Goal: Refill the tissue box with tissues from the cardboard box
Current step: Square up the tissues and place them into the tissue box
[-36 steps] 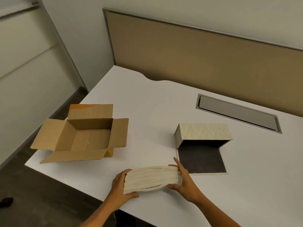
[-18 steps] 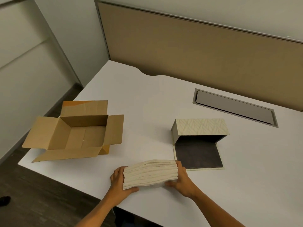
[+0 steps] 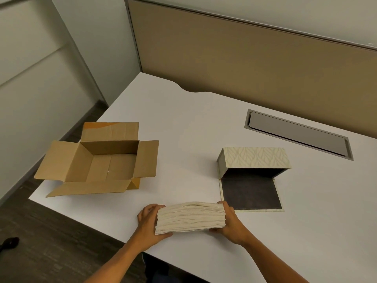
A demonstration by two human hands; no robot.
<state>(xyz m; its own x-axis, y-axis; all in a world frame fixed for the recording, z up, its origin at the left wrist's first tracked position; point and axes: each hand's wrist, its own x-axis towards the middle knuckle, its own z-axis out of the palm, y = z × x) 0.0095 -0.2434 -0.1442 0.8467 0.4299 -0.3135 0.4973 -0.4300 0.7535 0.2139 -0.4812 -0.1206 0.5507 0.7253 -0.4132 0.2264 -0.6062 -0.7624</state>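
Tissue stack [image 3: 190, 218] hides fingers of both hands.

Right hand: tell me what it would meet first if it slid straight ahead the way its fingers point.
The right hand, gripping the tissue stack with the left hand, points forward across the table. It would likely first reach the near edge of the open tissue box's dark flap, though depth is uncertain.

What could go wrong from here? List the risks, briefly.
1. The tissue stack is pressed only at its ends by the left hand and right hand; loose sheets may sag or spill.
2. It sits near the table edge and could slide off.
3. The tissue box opening looks snug; sheets could snag.
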